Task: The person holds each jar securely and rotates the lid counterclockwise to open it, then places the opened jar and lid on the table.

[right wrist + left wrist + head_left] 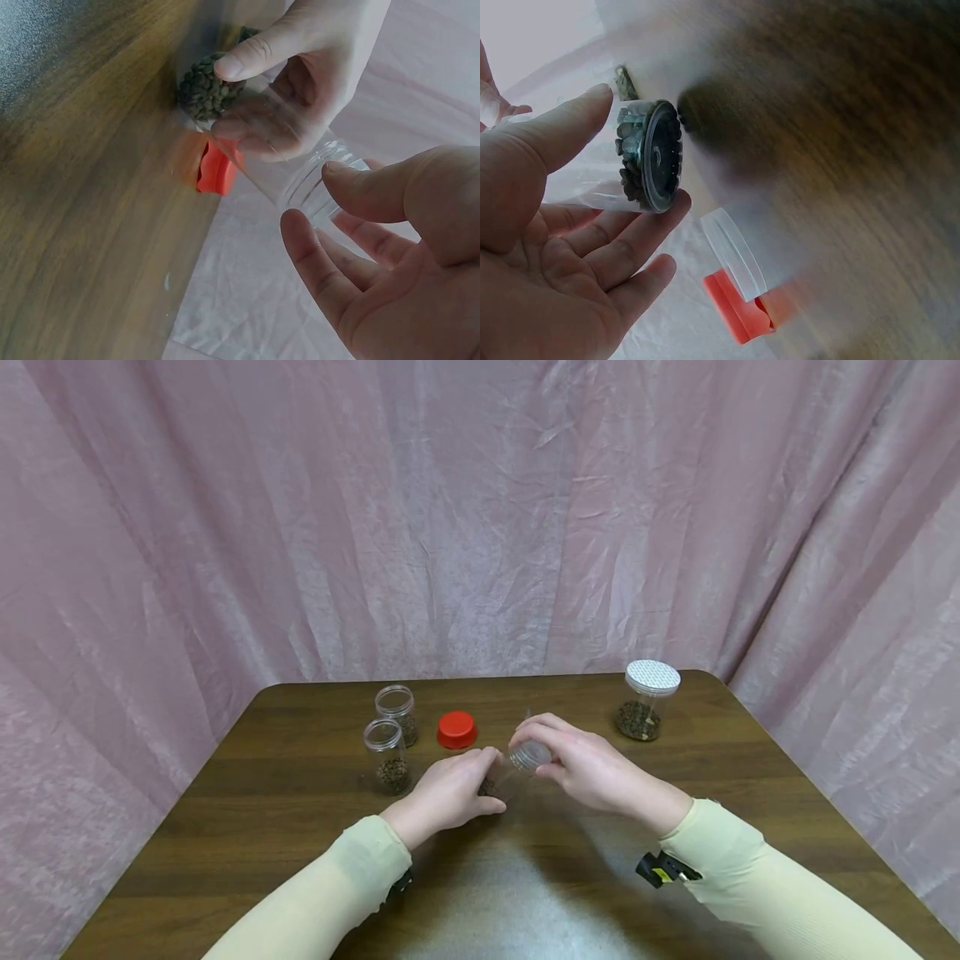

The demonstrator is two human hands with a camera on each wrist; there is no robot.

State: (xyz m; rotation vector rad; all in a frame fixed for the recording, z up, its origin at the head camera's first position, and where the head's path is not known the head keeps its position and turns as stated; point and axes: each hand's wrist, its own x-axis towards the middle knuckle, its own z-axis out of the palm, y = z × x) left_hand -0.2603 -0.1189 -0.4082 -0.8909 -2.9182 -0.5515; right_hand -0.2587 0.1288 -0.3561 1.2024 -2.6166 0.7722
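Note:
My left hand [453, 789] grips a small clear jar [259, 146] round its side, the thumb on one side and fingers on the other. The jar is tilted, its mouth end towards my right hand [592, 768]. Dark brownish-green pellets [206, 90] lie at its bottom; the left wrist view shows its round dark-looking base [661, 156]. With thumb and fingertips, my right hand holds the jar's ridged clear top [531, 755]. Whether that top is a separate lid or the bare neck, I cannot tell.
A red cap [457, 729] lies behind my hands, with a clear round piece [735, 255] beside it. Two clear jars of pellets, one nearer [386, 760] and one farther [397, 714], stand left. A larger white-lidded jar [647, 706] stands back right. Pink curtains hang behind.

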